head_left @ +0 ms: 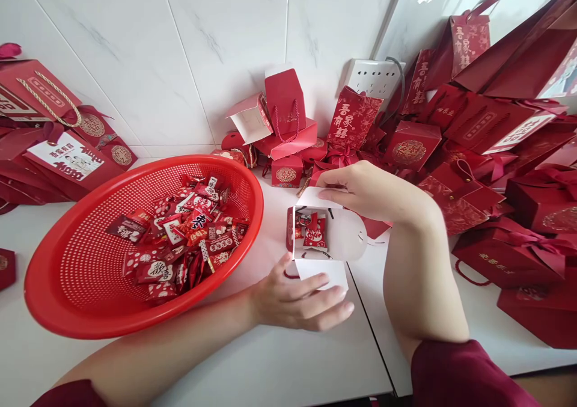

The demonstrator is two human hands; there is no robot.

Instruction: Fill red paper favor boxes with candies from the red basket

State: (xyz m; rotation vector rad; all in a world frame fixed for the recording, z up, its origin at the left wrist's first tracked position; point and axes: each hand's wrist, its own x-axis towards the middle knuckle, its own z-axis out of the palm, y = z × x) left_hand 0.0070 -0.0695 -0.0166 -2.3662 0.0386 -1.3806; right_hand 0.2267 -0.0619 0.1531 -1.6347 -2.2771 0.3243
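Note:
An open red gift box [328, 234] with white inner flaps lies on the white table, and several red-wrapped candies [314, 231] show inside it. My left hand [302, 299] is at the near side of the box, its fingers spread against the near white flap. At the far side, my right hand [356, 192] has its fingers closed on the far flap. Left of the box is a red plastic basket [72, 317] with many wrapped candies in its right half.
Piles of red gift boxes and bags stand at the right [491, 124], at the left [40, 130] and against the tiled wall [288, 103]. A white power strip [375, 77] with a grey cable leans at the wall. A dark seam crosses the table [288, 365].

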